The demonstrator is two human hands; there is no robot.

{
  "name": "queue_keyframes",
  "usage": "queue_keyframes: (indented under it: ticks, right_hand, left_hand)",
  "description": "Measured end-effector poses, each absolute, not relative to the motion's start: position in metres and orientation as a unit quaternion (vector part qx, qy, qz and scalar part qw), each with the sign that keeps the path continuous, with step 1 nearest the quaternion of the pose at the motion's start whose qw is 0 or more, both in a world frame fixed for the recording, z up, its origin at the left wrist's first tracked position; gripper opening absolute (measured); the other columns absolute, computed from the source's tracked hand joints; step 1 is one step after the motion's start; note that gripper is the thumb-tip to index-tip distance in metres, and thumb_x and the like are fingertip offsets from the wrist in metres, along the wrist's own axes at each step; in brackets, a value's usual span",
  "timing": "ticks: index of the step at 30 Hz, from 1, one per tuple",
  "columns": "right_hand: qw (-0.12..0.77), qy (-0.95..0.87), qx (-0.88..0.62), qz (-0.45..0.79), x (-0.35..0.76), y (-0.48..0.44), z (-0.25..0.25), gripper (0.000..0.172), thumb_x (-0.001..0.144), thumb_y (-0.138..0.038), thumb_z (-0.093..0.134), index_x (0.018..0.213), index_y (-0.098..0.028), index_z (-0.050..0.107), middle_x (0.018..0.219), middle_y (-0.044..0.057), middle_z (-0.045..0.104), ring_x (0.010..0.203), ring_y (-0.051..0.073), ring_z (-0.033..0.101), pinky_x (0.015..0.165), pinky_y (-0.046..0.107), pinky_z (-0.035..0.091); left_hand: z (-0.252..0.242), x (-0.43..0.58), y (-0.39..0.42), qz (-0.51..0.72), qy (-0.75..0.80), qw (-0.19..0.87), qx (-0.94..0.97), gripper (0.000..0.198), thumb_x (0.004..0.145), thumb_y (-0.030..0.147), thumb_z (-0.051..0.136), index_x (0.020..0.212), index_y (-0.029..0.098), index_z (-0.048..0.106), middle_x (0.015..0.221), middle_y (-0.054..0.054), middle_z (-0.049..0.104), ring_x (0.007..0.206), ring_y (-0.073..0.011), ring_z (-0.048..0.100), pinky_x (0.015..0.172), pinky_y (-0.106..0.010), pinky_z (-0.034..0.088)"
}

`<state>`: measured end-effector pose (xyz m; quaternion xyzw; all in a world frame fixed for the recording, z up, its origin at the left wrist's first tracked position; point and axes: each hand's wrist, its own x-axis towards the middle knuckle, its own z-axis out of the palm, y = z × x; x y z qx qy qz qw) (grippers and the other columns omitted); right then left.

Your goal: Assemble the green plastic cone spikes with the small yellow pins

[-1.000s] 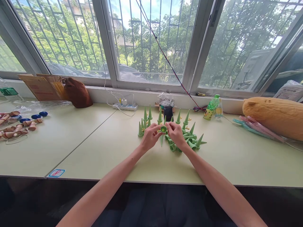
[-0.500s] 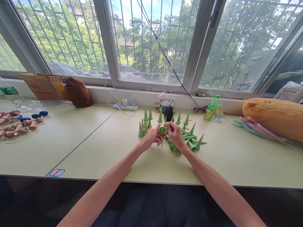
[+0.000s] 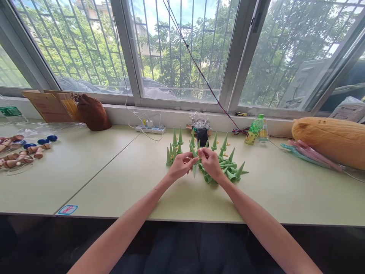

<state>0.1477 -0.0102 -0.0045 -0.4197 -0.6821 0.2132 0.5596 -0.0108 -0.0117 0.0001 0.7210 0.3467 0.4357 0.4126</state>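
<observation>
My left hand (image 3: pixel 182 165) is closed around a green plant watering spike (image 3: pixel 193 150), a hollow cone held with its tip up. Against the side of this spike, my right hand (image 3: pixel 210 161) pinches a small yellow valve (image 3: pixel 199 158), mostly hidden by the fingertips. Below and right of my right hand lies a pile of loose green spikes (image 3: pixel 228 166). Several more spikes stand upright behind my hands, some with yellow valves on their sides, such as the standing spike (image 3: pixel 224 144) at the back right and the spike (image 3: pixel 180 137) at the back left.
A black box-like object (image 3: pixel 202 137) stands behind the spikes. Along the window lie a power strip (image 3: pixel 151 128), a brown pouch (image 3: pixel 93 112) and a green bottle (image 3: pixel 254 130). Wooden toys (image 3: pixel 21 158) are at far left, an orange plush (image 3: pixel 330 140) at right.
The spike in my left hand has turned: its round open end faced me before, and now its pointed tip shows upward. Both hands stay close together in nearly the same place.
</observation>
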Motion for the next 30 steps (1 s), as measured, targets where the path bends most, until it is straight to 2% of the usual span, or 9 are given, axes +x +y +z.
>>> queue_keyframes:
  ticks: [6,15,20,23,27,30]
  right_hand:
    - [0.554,-0.682,-0.43,0.209,0.147,-0.008,-0.005,0.04,0.091,-0.048,0.047,0.064,-0.019,0.044,0.057,-0.004,0.036,0.054,0.01,0.03,0.051,0.025,0.025]
    - [0.551,-0.673,-0.446,0.212,0.146,-0.009,-0.004,0.042,0.091,-0.048,0.047,0.061,-0.019,0.042,0.055,-0.004,0.034,0.053,0.01,0.029,0.051,0.025,0.024]
    - [0.585,-0.642,-0.452,0.204,0.144,-0.009,-0.006,0.042,0.092,-0.051,0.046,0.064,-0.02,0.046,0.056,-0.003,0.04,0.053,0.011,0.033,0.051,0.025,0.027]
    - [0.602,-0.624,-0.458,0.195,0.146,-0.009,-0.006,0.042,0.093,-0.053,0.043,0.067,-0.02,0.046,0.056,-0.003,0.041,0.053,0.012,0.034,0.051,0.025,0.028]
    - [0.606,-0.624,-0.455,0.191,0.147,-0.012,-0.004,0.042,0.093,-0.054,0.041,0.068,-0.021,0.043,0.055,-0.004,0.038,0.052,0.012,0.033,0.051,0.025,0.028]
    - [0.596,-0.648,-0.434,0.191,0.145,-0.013,-0.003,0.042,0.093,-0.054,0.042,0.068,-0.021,0.043,0.057,-0.004,0.038,0.052,0.011,0.032,0.051,0.025,0.028]
  left_hand:
    - [-0.005,-0.009,-0.009,0.474,0.345,0.274,0.763,0.037,0.08,0.054,0.064,0.082,0.017,0.062,0.087,-0.003,0.053,0.058,-0.008,0.053,0.047,-0.02,0.044]
    - [-0.013,-0.009,-0.006,0.467,0.344,0.156,0.8,0.025,0.089,0.041,0.056,0.101,0.022,0.067,0.098,-0.005,0.055,0.056,-0.0057,0.049,0.052,-0.02,0.044]
    - [-0.009,-0.004,-0.009,0.487,0.365,0.215,0.764,0.035,0.083,0.046,0.063,0.107,0.021,0.062,0.104,-0.006,0.055,0.056,-0.0051,0.05,0.048,-0.019,0.044]
    - [-0.003,-0.003,-0.011,0.487,0.375,0.311,0.725,0.045,0.082,0.052,0.061,0.112,0.019,0.056,0.101,-0.007,0.057,0.05,-0.0046,0.051,0.044,-0.019,0.043]
    - [0.003,-0.004,-0.012,0.465,0.381,0.473,0.645,0.051,0.084,0.065,0.048,0.092,0.015,0.055,0.083,-0.005,0.059,0.044,-0.0079,0.053,0.035,-0.02,0.038]
    - [0.005,-0.006,-0.012,0.414,0.379,0.553,0.615,0.06,0.081,0.071,0.048,0.074,0.012,0.058,0.073,-0.006,0.058,0.044,-0.0087,0.052,0.036,-0.02,0.035]
